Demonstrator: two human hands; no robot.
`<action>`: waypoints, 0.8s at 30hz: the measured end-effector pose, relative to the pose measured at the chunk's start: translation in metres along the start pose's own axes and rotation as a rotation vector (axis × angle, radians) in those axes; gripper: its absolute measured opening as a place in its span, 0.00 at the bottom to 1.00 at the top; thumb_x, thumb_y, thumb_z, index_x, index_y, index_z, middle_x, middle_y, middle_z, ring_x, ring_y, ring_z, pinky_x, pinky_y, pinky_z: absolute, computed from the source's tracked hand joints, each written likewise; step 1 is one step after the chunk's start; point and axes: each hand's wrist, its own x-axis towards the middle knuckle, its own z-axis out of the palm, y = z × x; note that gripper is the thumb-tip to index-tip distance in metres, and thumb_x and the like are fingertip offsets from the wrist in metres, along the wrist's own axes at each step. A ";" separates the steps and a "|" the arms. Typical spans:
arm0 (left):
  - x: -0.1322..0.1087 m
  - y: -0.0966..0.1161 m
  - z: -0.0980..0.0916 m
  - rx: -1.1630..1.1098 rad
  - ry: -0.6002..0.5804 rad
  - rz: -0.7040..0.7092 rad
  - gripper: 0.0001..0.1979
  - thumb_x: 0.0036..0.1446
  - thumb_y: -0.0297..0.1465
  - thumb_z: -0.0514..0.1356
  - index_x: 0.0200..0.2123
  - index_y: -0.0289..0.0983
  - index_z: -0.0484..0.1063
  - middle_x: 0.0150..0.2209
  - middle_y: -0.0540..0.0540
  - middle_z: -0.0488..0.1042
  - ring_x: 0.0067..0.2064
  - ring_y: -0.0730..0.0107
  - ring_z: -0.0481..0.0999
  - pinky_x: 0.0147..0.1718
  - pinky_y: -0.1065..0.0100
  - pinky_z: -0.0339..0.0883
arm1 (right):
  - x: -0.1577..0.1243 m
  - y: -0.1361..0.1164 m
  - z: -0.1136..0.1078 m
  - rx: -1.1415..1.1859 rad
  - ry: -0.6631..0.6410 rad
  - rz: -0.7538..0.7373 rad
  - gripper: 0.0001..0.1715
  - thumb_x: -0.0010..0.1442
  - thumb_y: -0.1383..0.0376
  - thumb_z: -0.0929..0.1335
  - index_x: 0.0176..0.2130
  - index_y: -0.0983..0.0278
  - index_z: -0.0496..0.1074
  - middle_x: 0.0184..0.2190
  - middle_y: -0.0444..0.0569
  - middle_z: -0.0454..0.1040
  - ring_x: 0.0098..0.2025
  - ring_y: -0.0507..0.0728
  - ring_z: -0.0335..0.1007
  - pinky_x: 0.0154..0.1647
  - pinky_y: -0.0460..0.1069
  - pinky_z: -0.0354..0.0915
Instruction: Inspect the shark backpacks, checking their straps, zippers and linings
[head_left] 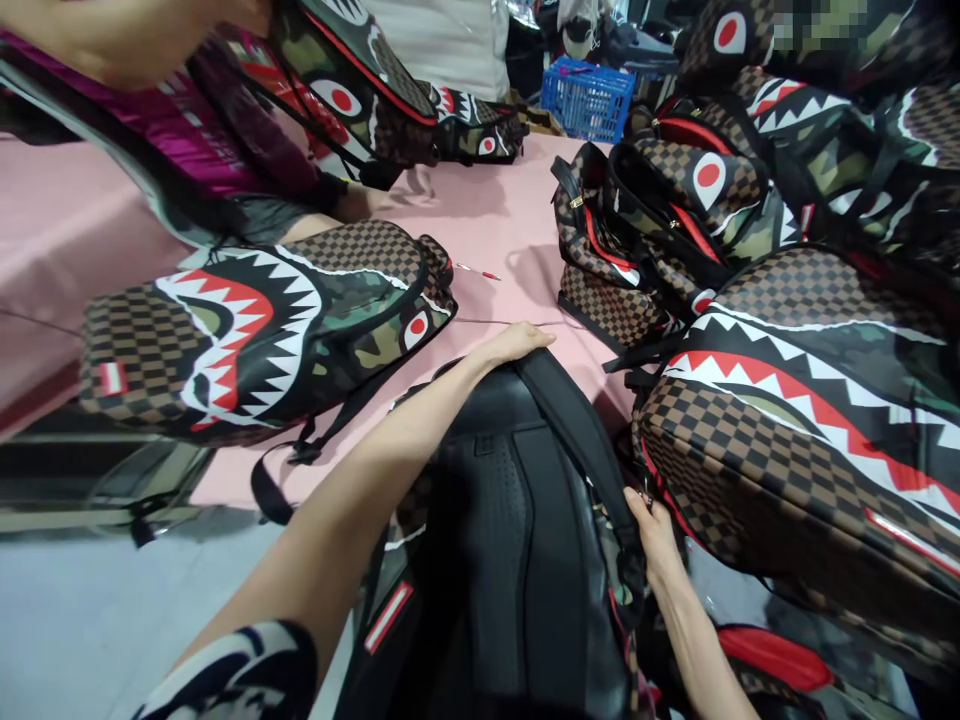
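Black backpack (499, 510), left hand (519, 343) over its top, grip hard to tell, right hand (649, 515) curled by its shoulder strap (574, 422), hold unclear, pink table (510, 205) just beyond, 1 shark-mouth bag (274, 335) left, other bags (810, 385) heaped right.

Backpack (510, 540) w/ blk padded back facing up, top end fwd, at edge of pink tbl (517, 220).

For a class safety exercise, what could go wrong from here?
The right hand, between the black-backed backpack and the checkered backpack on the right, might get pinched. The loose strap drooping at the table edge could snag. The pen lying nearby could be knocked away.
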 end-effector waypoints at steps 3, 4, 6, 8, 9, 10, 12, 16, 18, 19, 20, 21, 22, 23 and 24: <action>-0.006 0.007 -0.003 0.125 -0.044 0.039 0.13 0.56 0.31 0.55 0.22 0.31 0.70 0.20 0.52 0.69 0.26 0.76 0.65 0.32 0.74 0.60 | 0.001 0.001 0.001 0.026 0.014 -0.003 0.22 0.43 0.49 0.72 0.27 0.65 0.71 0.22 0.47 0.76 0.26 0.57 0.72 0.27 0.48 0.66; -0.012 0.011 -0.006 0.159 -0.017 0.057 0.12 0.58 0.30 0.52 0.28 0.29 0.71 0.27 0.49 0.74 0.31 0.75 0.68 0.37 0.74 0.61 | 0.001 0.002 0.002 0.033 0.013 -0.007 0.22 0.43 0.49 0.72 0.27 0.65 0.71 0.23 0.47 0.76 0.26 0.56 0.72 0.27 0.48 0.66; -0.030 0.017 -0.013 0.221 0.104 0.082 0.15 0.61 0.29 0.47 0.40 0.27 0.70 0.41 0.43 0.74 0.42 0.73 0.69 0.47 0.70 0.58 | 0.001 0.004 0.002 0.054 -0.002 0.005 0.21 0.44 0.50 0.72 0.27 0.65 0.71 0.22 0.47 0.76 0.25 0.55 0.71 0.26 0.47 0.66; -0.061 0.019 -0.023 0.298 0.268 0.086 0.17 0.62 0.30 0.44 0.47 0.27 0.66 0.49 0.40 0.70 0.50 0.69 0.66 0.53 0.65 0.54 | 0.000 0.006 0.001 0.088 -0.028 0.028 0.21 0.44 0.49 0.72 0.26 0.65 0.71 0.22 0.47 0.75 0.23 0.55 0.71 0.26 0.48 0.66; -0.081 0.017 -0.028 0.338 0.348 0.081 0.18 0.62 0.31 0.45 0.49 0.28 0.65 0.51 0.39 0.68 0.51 0.66 0.64 0.54 0.62 0.52 | 0.000 0.007 0.001 0.107 -0.043 0.035 0.21 0.44 0.49 0.72 0.26 0.65 0.71 0.22 0.47 0.75 0.23 0.55 0.71 0.26 0.48 0.66; -0.105 0.014 -0.032 0.381 0.416 0.073 0.18 0.61 0.33 0.47 0.50 0.29 0.65 0.51 0.39 0.68 0.52 0.63 0.64 0.55 0.59 0.52 | -0.001 0.008 0.000 0.123 -0.056 0.035 0.21 0.44 0.49 0.72 0.26 0.65 0.71 0.22 0.47 0.76 0.22 0.55 0.71 0.26 0.48 0.66; -0.160 0.003 -0.033 0.465 0.522 0.067 0.18 0.59 0.34 0.50 0.50 0.32 0.65 0.50 0.38 0.68 0.52 0.58 0.64 0.54 0.55 0.53 | -0.001 0.009 -0.002 0.136 -0.070 0.024 0.22 0.43 0.49 0.72 0.27 0.65 0.72 0.22 0.47 0.76 0.22 0.54 0.71 0.26 0.47 0.66; -0.273 -0.029 0.002 0.689 0.573 0.069 0.21 0.56 0.38 0.53 0.50 0.35 0.62 0.49 0.38 0.68 0.52 0.54 0.66 0.51 0.52 0.59 | -0.001 0.008 -0.004 0.109 -0.080 -0.002 0.22 0.43 0.49 0.72 0.26 0.66 0.72 0.22 0.48 0.76 0.22 0.55 0.71 0.25 0.48 0.65; -0.316 -0.042 0.029 0.728 0.626 0.013 0.27 0.53 0.40 0.56 0.54 0.35 0.58 0.53 0.35 0.63 0.54 0.51 0.63 0.51 0.50 0.60 | -0.001 0.007 -0.003 0.109 -0.087 -0.008 0.22 0.42 0.49 0.72 0.25 0.66 0.72 0.21 0.49 0.76 0.22 0.56 0.71 0.25 0.48 0.66; -0.331 -0.045 0.041 0.736 0.635 -0.037 0.29 0.52 0.40 0.57 0.55 0.36 0.57 0.55 0.35 0.61 0.55 0.50 0.63 0.49 0.50 0.63 | -0.001 0.007 -0.003 0.110 -0.092 -0.004 0.22 0.41 0.49 0.73 0.25 0.66 0.72 0.21 0.49 0.76 0.22 0.56 0.71 0.25 0.49 0.66; -0.341 -0.046 0.048 0.732 0.635 -0.072 0.30 0.52 0.40 0.57 0.56 0.37 0.55 0.56 0.35 0.59 0.55 0.51 0.63 0.48 0.51 0.64 | -0.001 0.007 -0.003 0.111 -0.089 0.003 0.22 0.41 0.50 0.73 0.25 0.66 0.72 0.21 0.49 0.76 0.22 0.56 0.71 0.25 0.49 0.66; -0.346 -0.045 0.051 0.716 0.628 -0.089 0.29 0.53 0.38 0.56 0.57 0.38 0.55 0.57 0.36 0.59 0.56 0.52 0.63 0.47 0.53 0.66 | -0.001 0.007 -0.003 0.111 -0.083 0.007 0.22 0.41 0.50 0.73 0.25 0.66 0.73 0.21 0.49 0.76 0.22 0.57 0.71 0.26 0.49 0.67; -0.345 -0.043 0.047 0.692 0.621 -0.084 0.27 0.55 0.36 0.54 0.57 0.38 0.54 0.58 0.37 0.59 0.56 0.54 0.63 0.47 0.55 0.66 | -0.001 0.008 -0.004 0.108 -0.076 0.009 0.22 0.40 0.50 0.73 0.26 0.66 0.73 0.21 0.49 0.76 0.23 0.57 0.71 0.26 0.49 0.67; -0.339 -0.039 0.038 0.663 0.628 -0.061 0.26 0.56 0.35 0.52 0.58 0.38 0.55 0.58 0.38 0.60 0.57 0.56 0.63 0.49 0.56 0.65 | -0.001 0.009 -0.004 0.105 -0.066 0.009 0.22 0.40 0.51 0.73 0.27 0.66 0.73 0.22 0.49 0.76 0.23 0.57 0.72 0.27 0.49 0.67; -0.329 -0.035 0.024 0.633 0.643 -0.037 0.25 0.57 0.34 0.50 0.58 0.38 0.55 0.58 0.38 0.60 0.57 0.58 0.63 0.51 0.57 0.63 | -0.001 0.010 -0.005 0.099 -0.057 0.008 0.22 0.40 0.51 0.73 0.27 0.66 0.73 0.23 0.49 0.76 0.24 0.57 0.72 0.28 0.49 0.68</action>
